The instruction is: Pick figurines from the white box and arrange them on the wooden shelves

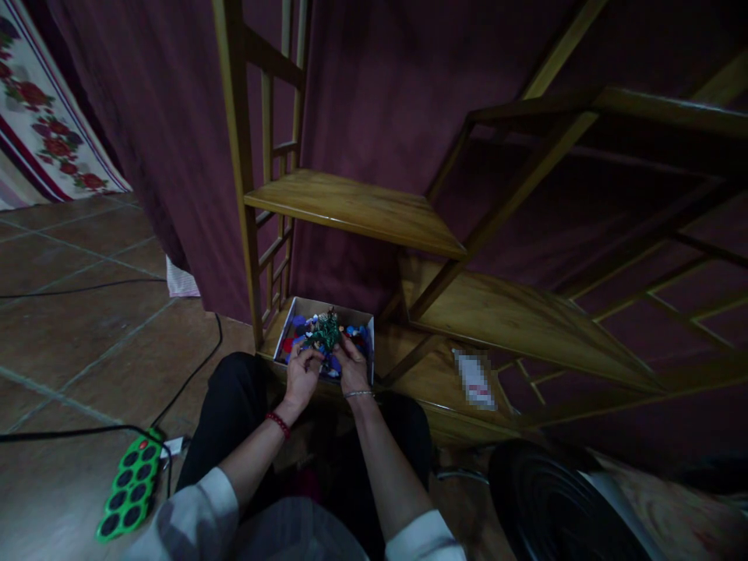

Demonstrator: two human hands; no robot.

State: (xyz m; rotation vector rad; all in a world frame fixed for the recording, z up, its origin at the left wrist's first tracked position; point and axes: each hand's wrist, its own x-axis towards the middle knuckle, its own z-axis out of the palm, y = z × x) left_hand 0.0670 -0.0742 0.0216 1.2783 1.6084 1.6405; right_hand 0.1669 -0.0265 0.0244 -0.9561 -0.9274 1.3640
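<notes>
A shallow white cardboard box point(372, 351) sits on the lowest wooden shelf, between my knees and the wall curtain. Small mixed pieces in blue, purple, red and white fill it. Above them is a dark green, shiny, tinsel-like bunch point(327, 330), its exact kind too small to tell. My left hand point(304, 378), with a red bead bracelet, has its fingers curled closed at the bunch's lower left. From the right, my right hand point(352, 366), wearing a silver bangle, pinches at the bunch's edge. Fingertips of both hands are partly hidden among the pieces.
A wooden shelf board point(356, 210) juts out above the box, with slanted wooden bars to the right. A blurred white packet point(476, 379) lies on the low shelf. On the tiled floor at left rest a green power strip point(129, 487) and black cables. A black round object point(561, 506) stands lower right.
</notes>
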